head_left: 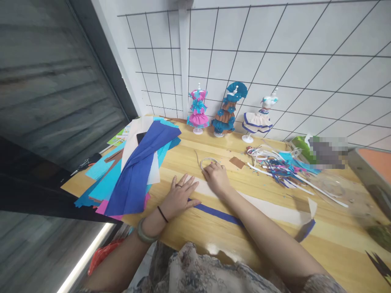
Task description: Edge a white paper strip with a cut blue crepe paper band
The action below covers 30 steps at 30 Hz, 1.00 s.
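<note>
My left hand [179,197] lies flat with fingers spread, pressing on the left ends of two strips. One is a wide white crepe paper strip [269,211]; the other, a narrow blue paper strip [218,213], runs nearer my body. My right hand [216,177] is closed, fingers bent down at the white strip's far edge. Its fingertips meet a thin pale ring with a loose end, like a narrow tape roll [202,162]. Both strips pass under my right forearm, and their right ends curl up off the table.
Folded crepe paper sheets [134,162] are piled at the left. Three small paper-dress figures [198,110] stand along the white grid wall. Paper scraps [284,167] lie at right, with a brown paper piece [237,162] nearby. Scissors [380,266] rest at the right edge.
</note>
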{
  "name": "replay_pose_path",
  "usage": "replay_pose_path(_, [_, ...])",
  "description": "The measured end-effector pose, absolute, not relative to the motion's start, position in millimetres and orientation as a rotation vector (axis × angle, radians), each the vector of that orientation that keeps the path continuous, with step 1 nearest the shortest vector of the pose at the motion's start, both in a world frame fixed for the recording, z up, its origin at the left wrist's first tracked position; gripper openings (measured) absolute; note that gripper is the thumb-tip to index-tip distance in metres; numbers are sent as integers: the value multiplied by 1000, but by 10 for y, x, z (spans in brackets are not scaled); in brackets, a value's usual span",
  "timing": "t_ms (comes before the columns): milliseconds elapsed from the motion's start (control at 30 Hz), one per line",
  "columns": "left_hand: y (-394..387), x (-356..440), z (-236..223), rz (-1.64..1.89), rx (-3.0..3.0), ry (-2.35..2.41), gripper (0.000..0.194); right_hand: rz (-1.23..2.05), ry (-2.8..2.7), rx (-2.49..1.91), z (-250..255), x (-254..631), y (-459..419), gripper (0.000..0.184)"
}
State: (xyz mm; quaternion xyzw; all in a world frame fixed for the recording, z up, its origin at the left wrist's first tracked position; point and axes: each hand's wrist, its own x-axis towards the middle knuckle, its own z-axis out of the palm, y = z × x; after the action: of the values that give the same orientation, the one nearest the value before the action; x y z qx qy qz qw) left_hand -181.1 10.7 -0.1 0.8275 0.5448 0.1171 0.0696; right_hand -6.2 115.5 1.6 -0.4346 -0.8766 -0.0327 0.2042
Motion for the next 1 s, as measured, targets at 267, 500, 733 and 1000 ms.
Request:
replay_pose_path(267, [190, -1886, 23, 914, 2351, 1761, 46, -148, -2495, -992, 262, 172, 955, 22])
replay_pose_path(500, [234, -1923, 107, 1386, 2181, 1909, 38, -317, -2604, -786, 461, 559, 609, 25])
replay_pose_path(733, [172, -1966, 99, 1306, 2159, 1766, 13, -353, -2546, -842, 457, 783, 470, 22])
replay_pose_path(1000, [178, -1954, 111, 1449, 2299, 1593, 7, -354, -2516, -879, 458, 855, 414, 17])
